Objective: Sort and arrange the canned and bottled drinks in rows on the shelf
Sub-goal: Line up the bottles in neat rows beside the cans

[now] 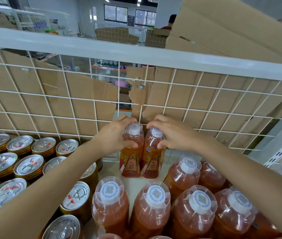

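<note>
My left hand [117, 135] and right hand [173, 135] each have fingers clamped round the top of an orange drink: left bottle [131, 152] and right bottle [152, 156] stand touching, far on the shelf [135, 185], just before the wire grid [94, 100]. I'd keep both upright, labels facing near, squared to the grid. I count these two, six whole near bottles [154, 209], and at least twelve cans [28, 166] left; my left arm [50, 183] hides some.

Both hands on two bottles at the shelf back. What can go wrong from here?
1. The left hand and right hand hold the left bottle and right bottle high, near the caps; a sideways push could tip them.
2. Both forearms cross low over the cans and the front bottles; withdrawing may knock one over.
</note>
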Available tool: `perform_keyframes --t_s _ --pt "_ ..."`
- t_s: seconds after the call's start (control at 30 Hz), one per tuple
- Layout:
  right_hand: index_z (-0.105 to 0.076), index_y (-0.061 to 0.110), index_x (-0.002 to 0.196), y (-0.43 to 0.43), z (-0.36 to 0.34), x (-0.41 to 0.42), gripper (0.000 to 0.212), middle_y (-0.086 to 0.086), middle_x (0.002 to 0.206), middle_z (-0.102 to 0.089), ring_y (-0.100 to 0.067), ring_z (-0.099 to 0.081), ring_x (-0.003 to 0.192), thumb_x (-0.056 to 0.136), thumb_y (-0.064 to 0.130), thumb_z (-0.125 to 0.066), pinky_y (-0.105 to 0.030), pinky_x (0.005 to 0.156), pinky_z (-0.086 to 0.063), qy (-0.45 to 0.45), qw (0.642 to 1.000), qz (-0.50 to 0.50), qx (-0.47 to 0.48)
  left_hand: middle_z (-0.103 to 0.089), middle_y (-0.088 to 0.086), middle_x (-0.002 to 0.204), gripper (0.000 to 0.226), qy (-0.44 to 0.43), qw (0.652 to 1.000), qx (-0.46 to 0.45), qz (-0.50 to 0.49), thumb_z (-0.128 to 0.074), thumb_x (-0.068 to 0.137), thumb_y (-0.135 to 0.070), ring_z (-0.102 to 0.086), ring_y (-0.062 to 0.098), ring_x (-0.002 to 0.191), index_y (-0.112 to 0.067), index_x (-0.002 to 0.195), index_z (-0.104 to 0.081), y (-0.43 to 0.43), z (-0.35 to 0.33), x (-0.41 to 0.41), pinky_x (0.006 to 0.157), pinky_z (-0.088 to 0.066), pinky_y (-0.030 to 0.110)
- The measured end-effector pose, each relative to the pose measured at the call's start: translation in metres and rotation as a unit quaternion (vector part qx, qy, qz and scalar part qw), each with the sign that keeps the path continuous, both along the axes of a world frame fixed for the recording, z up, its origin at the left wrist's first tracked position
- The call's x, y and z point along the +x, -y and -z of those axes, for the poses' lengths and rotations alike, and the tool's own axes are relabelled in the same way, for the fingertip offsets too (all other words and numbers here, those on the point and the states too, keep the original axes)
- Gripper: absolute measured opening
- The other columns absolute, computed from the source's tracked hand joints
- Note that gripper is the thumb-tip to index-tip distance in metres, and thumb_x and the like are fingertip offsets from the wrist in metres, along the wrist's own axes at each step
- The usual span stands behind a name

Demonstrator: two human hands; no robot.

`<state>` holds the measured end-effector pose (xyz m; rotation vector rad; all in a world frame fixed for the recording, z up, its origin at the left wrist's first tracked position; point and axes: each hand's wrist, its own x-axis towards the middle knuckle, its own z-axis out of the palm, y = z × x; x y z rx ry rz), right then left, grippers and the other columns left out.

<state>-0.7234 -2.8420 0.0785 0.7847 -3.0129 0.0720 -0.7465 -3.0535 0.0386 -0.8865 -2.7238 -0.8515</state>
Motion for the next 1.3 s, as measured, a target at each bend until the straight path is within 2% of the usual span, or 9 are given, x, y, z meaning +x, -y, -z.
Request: perform_keyframes --t_s 0.23,0.37,0.5,0.67,0.8,0.9,1.0,1.1,1.3 --pt "-0.04 0.027 0.134 0.001 -0.003 0.001 0.068 0.003 0.122 -0.039 -0.014 -0.046 0.106 0.076 0.031 -0.074 -0.03 0.075 -0.041 -0.001 1.0 0.005 0.018 -0.04 -0.005 0.13 0.08 -0.042 0.996 -0.078 -0.031 -0.069 0.077 -0.045 -0.049 0.016 0.114 -0.023 0.144 -0.03 0.0 0.001 0.007 0.084 -0.049 0.034" --pt "-0.034 0.027 0.138 0.002 -0.013 0.009 0.07 0.005 0.128 -0.042 -0.015 -0.047 0.112 0.08 0.042 -0.068 -0.03 0.072 -0.041 -0.044 0.994 0.006 0.103 -0.033 -0.005 0.14 0.082 -0.081 0.99 -0.113 -0.035 -0.066 0.081 -0.045 -0.041 0.015 0.125 -0.022 0.147 -0.022 -0.001 -0.004 0.014 0.088 -0.044 0.032" --pt "-0.032 0.026 0.142 -0.007 -0.03 0.037 0.065 0.002 0.139 -0.04 -0.016 -0.044 0.122 0.086 0.044 -0.061 -0.031 0.093 -0.041 -0.031 0.997 0.065 0.018 -0.038 -0.002 0.142 0.068 -0.108 0.992 -0.06 0.001 -0.064 0.085 -0.036 -0.038 0.02 0.13 -0.019 0.143 -0.033 0.001 -0.007 0.023 0.104 -0.037 0.036" --pt "-0.033 0.031 0.141 -0.028 -0.043 0.113 0.06 0.005 0.145 -0.038 -0.014 -0.042 0.127 0.088 0.048 -0.055 -0.028 0.1 -0.035 -0.11 0.978 0.172 -0.047 -0.047 0.002 0.136 0.054 -0.148 0.988 0.021 0.03 -0.066 0.084 -0.028 -0.048 0.024 0.121 -0.017 0.134 -0.048 0.004 -0.021 0.043 0.101 -0.041 0.041" --pt "-0.049 0.024 0.132 -0.044 -0.033 0.164 0.053 0.002 0.132 -0.052 -0.019 -0.055 0.114 0.086 0.049 -0.058 -0.03 0.088 -0.044 -0.189 0.95 0.228 -0.103 -0.045 -0.006 0.139 0.055 -0.146 0.986 0.043 0.065 -0.063 0.086 -0.033 -0.044 0.017 0.124 -0.024 0.137 -0.044 0.002 -0.032 0.065 0.1 -0.036 0.033" --pt "-0.056 0.02 0.125 -0.053 -0.026 0.19 0.052 0.001 0.122 -0.059 -0.02 -0.059 0.105 0.081 0.047 -0.057 -0.028 0.077 -0.046 -0.214 0.938 0.247 -0.113 -0.044 -0.011 0.138 0.056 -0.143 0.985 0.029 0.096 -0.055 0.087 -0.048 -0.045 0.012 0.124 -0.03 0.138 -0.041 0.001 -0.037 0.078 0.098 -0.039 0.029" --pt "-0.055 0.023 0.123 -0.059 -0.028 0.208 0.054 0.003 0.118 -0.059 -0.018 -0.061 0.099 0.08 0.055 -0.049 -0.029 0.073 -0.052 -0.232 0.935 0.241 -0.115 -0.046 -0.014 0.134 0.062 -0.158 0.98 0.021 0.117 -0.039 0.083 -0.062 -0.048 0.006 0.113 -0.03 0.136 -0.043 -0.003 -0.04 0.088 0.09 -0.039 0.021" --pt "-0.052 0.027 0.124 -0.069 -0.028 0.218 0.05 0.006 0.118 -0.058 -0.017 -0.063 0.095 0.082 0.054 -0.046 -0.029 0.073 -0.053 -0.244 0.936 0.223 -0.123 -0.048 -0.013 0.132 0.059 -0.163 0.978 0.023 0.127 -0.039 0.085 -0.061 -0.043 -0.003 0.097 -0.028 0.134 -0.047 -0.009 -0.042 0.099 0.082 -0.037 0.017" --pt "-0.052 0.026 0.124 -0.102 -0.025 0.219 0.048 0.006 0.116 -0.059 -0.014 -0.062 0.098 0.083 0.051 -0.047 -0.022 0.075 -0.046 -0.241 0.944 0.194 -0.116 -0.046 -0.017 0.132 0.061 -0.166 0.979 -0.001 0.117 -0.035 0.083 -0.061 -0.043 0.0 0.118 -0.029 0.133 -0.046 -0.02 -0.046 0.109 0.098 -0.033 0.017"
